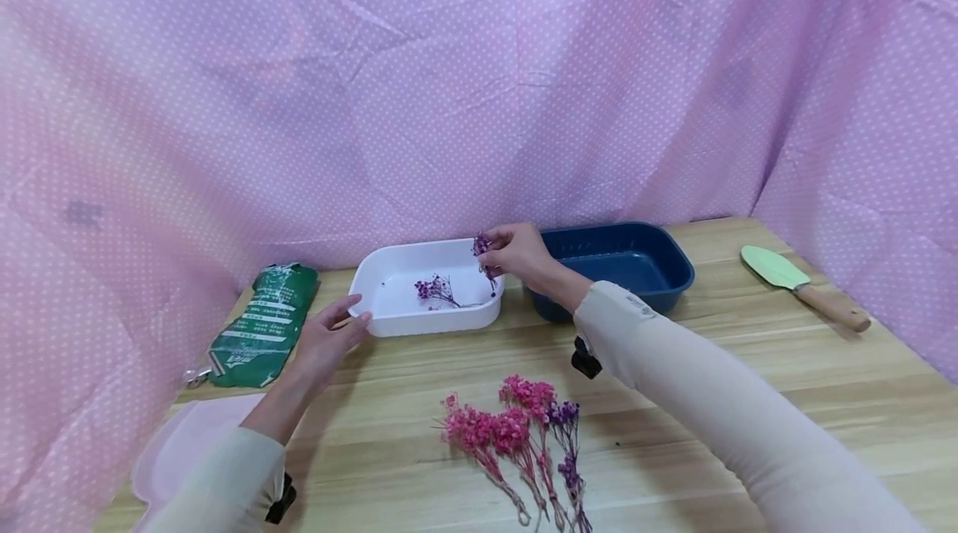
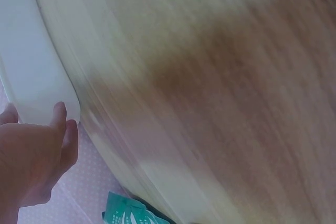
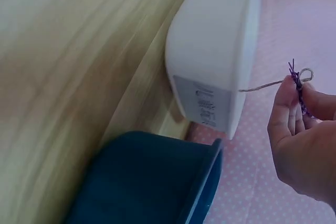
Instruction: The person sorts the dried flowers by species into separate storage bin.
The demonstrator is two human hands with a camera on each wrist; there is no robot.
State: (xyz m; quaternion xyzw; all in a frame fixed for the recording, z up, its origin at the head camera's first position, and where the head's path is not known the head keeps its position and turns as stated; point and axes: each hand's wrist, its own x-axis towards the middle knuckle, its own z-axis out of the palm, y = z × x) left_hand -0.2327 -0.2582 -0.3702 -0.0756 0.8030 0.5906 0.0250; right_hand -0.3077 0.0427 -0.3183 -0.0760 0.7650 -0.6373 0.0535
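My right hand (image 1: 520,254) pinches a small bunch of purple dried flowers (image 1: 481,245) above the right end of a white rectangular tub (image 1: 427,323). In the right wrist view a twine loop (image 3: 307,72) shows at the pinched stems, with a loose end reaching toward the tub. Another purple sprig (image 1: 437,289) lies inside the tub. At the tub's left end, my left hand (image 1: 329,342) touches the corner with thumb and fingers spread and fairly straight. Nearer to me lie pink dried flower bunches (image 1: 494,429) and a purple bunch (image 1: 569,441), their stems tied with twine.
A dark blue tub (image 1: 609,267) stands right of the white one. Far right lies a green-bladed spatula (image 1: 774,267) with a wooden handle. On the left are a green printed packet (image 1: 265,325) and a pale pink flat piece (image 1: 187,441). Pink dotted cloth (image 1: 479,84) hangs behind the table.
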